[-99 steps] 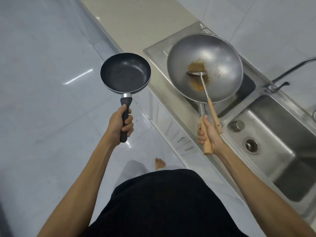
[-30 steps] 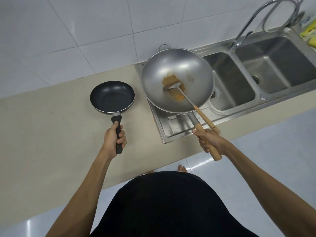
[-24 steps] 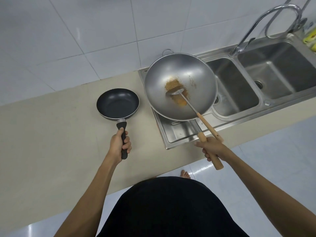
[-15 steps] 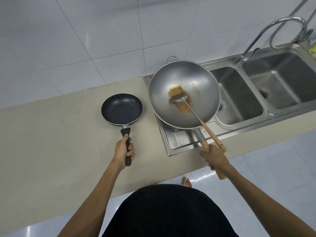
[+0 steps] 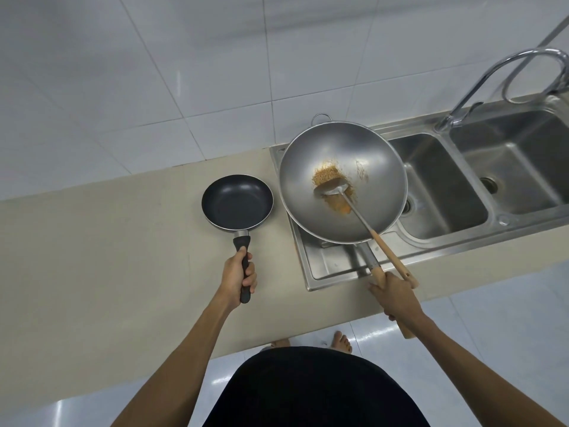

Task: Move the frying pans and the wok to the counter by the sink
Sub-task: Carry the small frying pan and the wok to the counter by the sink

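Counter [image 5: 107, 257] of beige stone ran beneath white wall tiles [image 5: 184, 72], beside a steel sink [image 5: 437, 186]. The left hand [image 5: 238, 277] clenched the frying pan [image 5: 237, 202] handle over the counter; the right hand [image 5: 397, 292] gripped the wok [image 5: 341, 180] handle above the drainboard, a spatula [image 5: 366, 228] lying inside.

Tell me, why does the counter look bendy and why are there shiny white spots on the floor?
Head view: the wide-angle lens curves the counter edge and the wall tile lines; the glossy floor mirrors overhead light as white glare patches; the wok shows only a soft sheen; everything looks sharp, with no blur.
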